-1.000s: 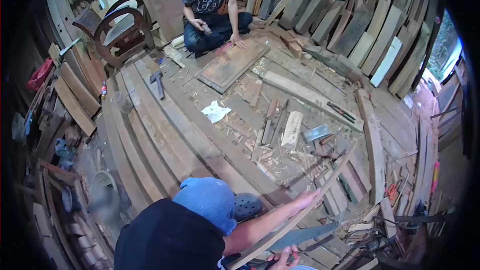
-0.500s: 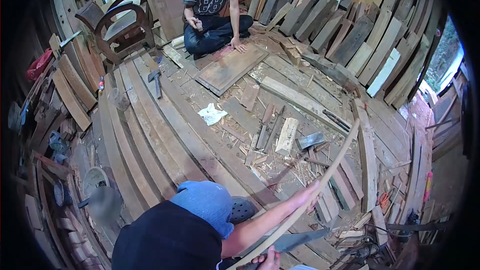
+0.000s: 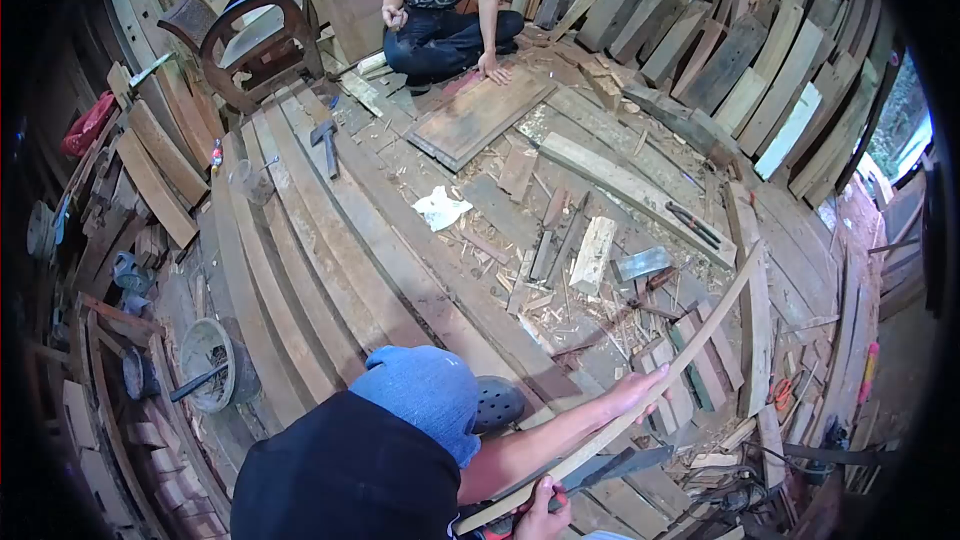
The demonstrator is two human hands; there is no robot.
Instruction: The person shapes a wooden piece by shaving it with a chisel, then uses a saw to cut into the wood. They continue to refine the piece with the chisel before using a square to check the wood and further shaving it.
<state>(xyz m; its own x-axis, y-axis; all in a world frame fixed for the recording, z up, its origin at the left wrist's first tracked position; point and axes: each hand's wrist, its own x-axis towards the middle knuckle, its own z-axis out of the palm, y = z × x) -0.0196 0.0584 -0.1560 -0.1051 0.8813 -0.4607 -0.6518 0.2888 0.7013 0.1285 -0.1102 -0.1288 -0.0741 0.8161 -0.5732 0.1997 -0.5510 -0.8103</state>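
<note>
A long, thin, curved wooden strip (image 3: 700, 335) slants from the bottom centre up to the right. My left hand (image 3: 638, 393) is wrapped round its middle part, with the arm stretched out. Near the strip's lower end, my right hand (image 3: 543, 512) is closed on a red-and-black handle, with its thumb close to the strip. A dark, wide blade (image 3: 620, 465) lies beneath the strip and points right; its join with the handle is partly hidden. Blue cloth (image 3: 420, 395) and a dark garment (image 3: 345, 475) fill the lower centre, beside a grey perforated shoe (image 3: 497, 403).
Another person (image 3: 445, 5) sits at the back with a hand on a wooden panel (image 3: 480, 120). A hammer (image 3: 326, 145) rests on long planks (image 3: 350, 230). Pliers (image 3: 693, 224), a wood block (image 3: 594, 255) and offcuts litter the floor. A bucket (image 3: 245, 370) stands left.
The view has shifted, so most things sit further right. The strip and both my hands appear further right, still together. The bucket at the left now shows clearly, where a grey blur was.
</note>
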